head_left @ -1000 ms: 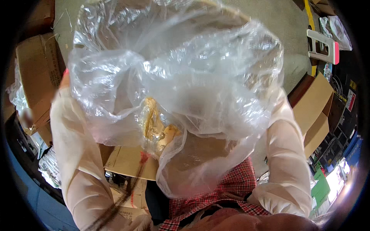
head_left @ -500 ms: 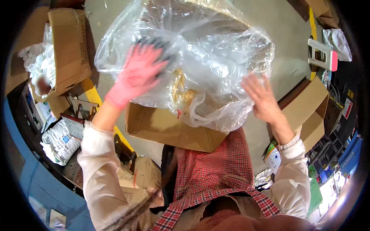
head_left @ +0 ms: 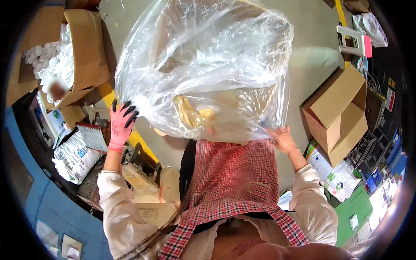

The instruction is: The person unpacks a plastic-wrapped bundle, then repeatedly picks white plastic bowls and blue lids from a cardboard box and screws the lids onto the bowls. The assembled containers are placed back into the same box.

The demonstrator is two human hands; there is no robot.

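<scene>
The clear plastic bag (head_left: 212, 71) spans the gap between the two hands, its bulk beyond the fingers and its near edge touching or just above the checked apron (head_left: 237, 173). Half a second ago the left hand (head_left: 122, 125) was over the bag; now its gloved fingers are curled at the left edge. The right hand (head_left: 282, 138) has moved down to the near right corner, its bare fingers pinched narrow on the plastic. The sheet is therefore pulled wider, which I judge gives better control of its near edge. Whether the left fingers truly grip or only press, I cannot tell through the glare.

A yellowish crumpled patch (head_left: 189, 113) sits between both sets of fingers. Cardboard that showed under the near edge is mostly covered, so the film blocks the view there.

Right of the right fingers stands an open carton (head_left: 336, 97), well apart, with a stool (head_left: 359, 43) farther beyond. Left and beyond the gloved fingers is a box (head_left: 89, 52) of white pieces (head_left: 58, 63).
</scene>
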